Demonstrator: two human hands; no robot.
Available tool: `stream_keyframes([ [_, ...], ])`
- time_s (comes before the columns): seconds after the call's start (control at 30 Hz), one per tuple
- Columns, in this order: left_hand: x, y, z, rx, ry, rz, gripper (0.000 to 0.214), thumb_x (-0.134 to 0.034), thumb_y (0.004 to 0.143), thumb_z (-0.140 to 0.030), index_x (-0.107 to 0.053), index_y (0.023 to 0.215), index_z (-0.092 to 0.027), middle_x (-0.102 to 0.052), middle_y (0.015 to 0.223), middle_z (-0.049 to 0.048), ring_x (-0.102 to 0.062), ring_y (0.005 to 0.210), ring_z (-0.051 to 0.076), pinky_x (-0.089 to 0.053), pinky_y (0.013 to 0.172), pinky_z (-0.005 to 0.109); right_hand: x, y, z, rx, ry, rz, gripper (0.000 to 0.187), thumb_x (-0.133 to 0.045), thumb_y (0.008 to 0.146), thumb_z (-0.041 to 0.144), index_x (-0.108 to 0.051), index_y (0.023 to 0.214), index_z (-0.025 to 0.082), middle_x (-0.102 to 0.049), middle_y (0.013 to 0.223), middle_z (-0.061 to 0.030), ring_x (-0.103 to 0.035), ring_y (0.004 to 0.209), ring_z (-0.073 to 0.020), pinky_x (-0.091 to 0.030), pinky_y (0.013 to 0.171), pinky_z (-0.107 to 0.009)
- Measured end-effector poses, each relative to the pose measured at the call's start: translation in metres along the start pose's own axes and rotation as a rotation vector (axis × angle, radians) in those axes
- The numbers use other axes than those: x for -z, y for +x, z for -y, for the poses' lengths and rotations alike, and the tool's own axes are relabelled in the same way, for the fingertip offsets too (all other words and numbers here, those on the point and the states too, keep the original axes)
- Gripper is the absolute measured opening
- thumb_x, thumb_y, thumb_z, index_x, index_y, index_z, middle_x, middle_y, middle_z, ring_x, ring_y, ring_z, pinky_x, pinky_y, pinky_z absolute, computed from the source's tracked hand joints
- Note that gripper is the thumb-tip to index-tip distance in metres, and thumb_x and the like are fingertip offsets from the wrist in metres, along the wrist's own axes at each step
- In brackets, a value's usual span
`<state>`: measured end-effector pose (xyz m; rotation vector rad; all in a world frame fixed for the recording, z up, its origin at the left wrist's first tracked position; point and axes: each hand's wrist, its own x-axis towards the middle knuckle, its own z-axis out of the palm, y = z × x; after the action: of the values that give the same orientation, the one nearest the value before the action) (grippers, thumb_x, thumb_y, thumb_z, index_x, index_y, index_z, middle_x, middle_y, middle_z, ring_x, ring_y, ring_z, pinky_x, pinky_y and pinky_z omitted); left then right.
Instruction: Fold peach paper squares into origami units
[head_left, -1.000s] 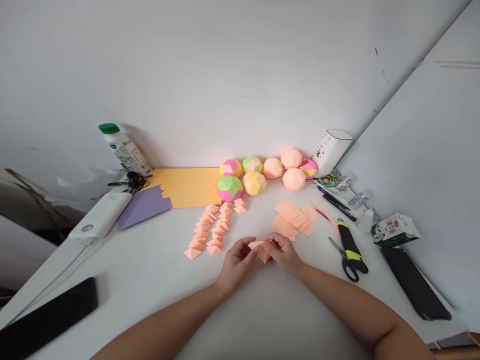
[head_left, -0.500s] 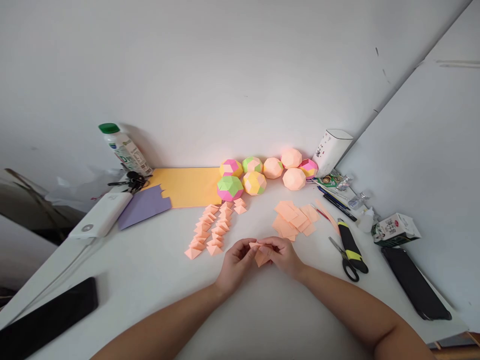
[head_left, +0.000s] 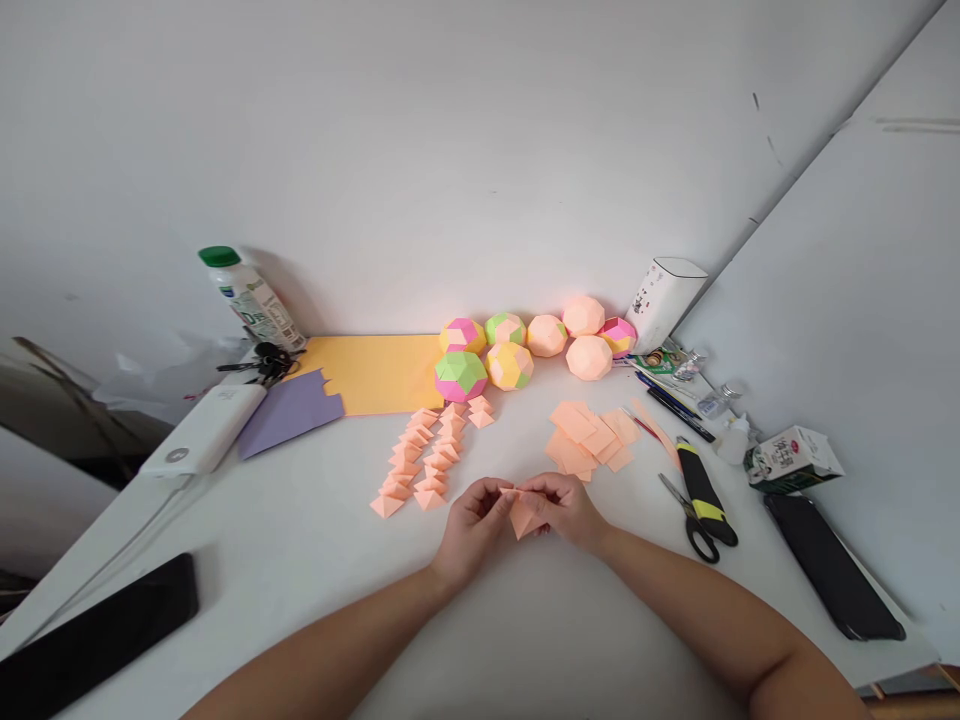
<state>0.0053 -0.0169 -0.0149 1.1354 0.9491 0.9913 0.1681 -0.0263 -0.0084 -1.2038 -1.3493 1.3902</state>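
Between my two hands is a small peach piece of paper, partly folded, with a pointed corner toward me. My left hand pinches its left side with thumb and fingers. My right hand grips the right side, its thumb lying across the front; the fingers behind the paper are mostly hidden. Ahead and to the left lie rows of folded peach paper units, overlapping one another. Flat peach paper pieces are spread in a loose pile just beyond my right hand.
Several faceted paper balls stand along the wall beside a yellow sheet and a purple sheet. To the right lie scissors, a black-and-yellow cutter, pens and a phone. Another dark phone is at left.
The peach paper has shifted slightly in my fingers, and its point now reaches a little lower toward me. Both hands stay in nearly the same place.
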Motion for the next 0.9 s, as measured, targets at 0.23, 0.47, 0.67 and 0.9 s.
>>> stream_keyframes([
  [0.23, 0.0009, -0.0011, -0.0011, 0.028, 0.03, -0.029, 0.026, -0.06, 0.078, -0.044, -0.058, 0.08, -0.018, -0.059, 0.072, -0.0001, -0.053, 0.065, 0.012, -0.044, 0.062, 0.024, 0.0003, 0.0003, -0.0002, -0.001, 0.011, 0.005, 0.023, -0.063, 0.079, 0.039, -0.069, 0.082, 0.017, -0.055, 0.05, 0.0036, -0.054, 0.044, -0.0118, -0.046, 0.043, -0.024],
  [0.47, 0.0006, -0.002, -0.0035, 0.033, 0.051, -0.045, 0.026, -0.057, 0.08, -0.044, -0.056, 0.08, -0.018, -0.052, 0.068, -0.0024, -0.047, 0.06, 0.011, -0.04, 0.057, 0.022, 0.0007, 0.0008, -0.0015, -0.011, 0.003, -0.002, 0.023, -0.062, 0.079, 0.038, -0.068, 0.083, 0.017, -0.053, 0.049, 0.004, -0.054, 0.044, -0.0121, -0.046, 0.043, -0.024],
  [0.67, 0.0015, -0.0014, -0.0019, 0.026, 0.019, -0.09, 0.024, -0.054, 0.083, -0.043, -0.052, 0.08, -0.019, -0.047, 0.063, -0.005, -0.045, 0.056, 0.01, -0.038, 0.055, 0.022, 0.0016, 0.0009, -0.0031, -0.02, 0.0, -0.016, 0.021, -0.062, 0.079, 0.037, -0.067, 0.081, 0.016, -0.052, 0.048, 0.0042, -0.052, 0.044, -0.0114, -0.045, 0.043, -0.024],
  [0.9, 0.0002, -0.0025, -0.0068, 0.024, -0.041, 0.007, 0.021, -0.056, 0.082, -0.039, -0.053, 0.085, -0.019, -0.053, 0.07, -0.0025, -0.05, 0.066, 0.012, -0.041, 0.063, 0.024, 0.0018, 0.0015, -0.002, -0.042, 0.053, 0.019, 0.024, -0.063, 0.079, 0.038, -0.067, 0.084, 0.015, -0.057, 0.054, 0.002, -0.054, 0.046, -0.0111, -0.044, 0.043, -0.022],
])
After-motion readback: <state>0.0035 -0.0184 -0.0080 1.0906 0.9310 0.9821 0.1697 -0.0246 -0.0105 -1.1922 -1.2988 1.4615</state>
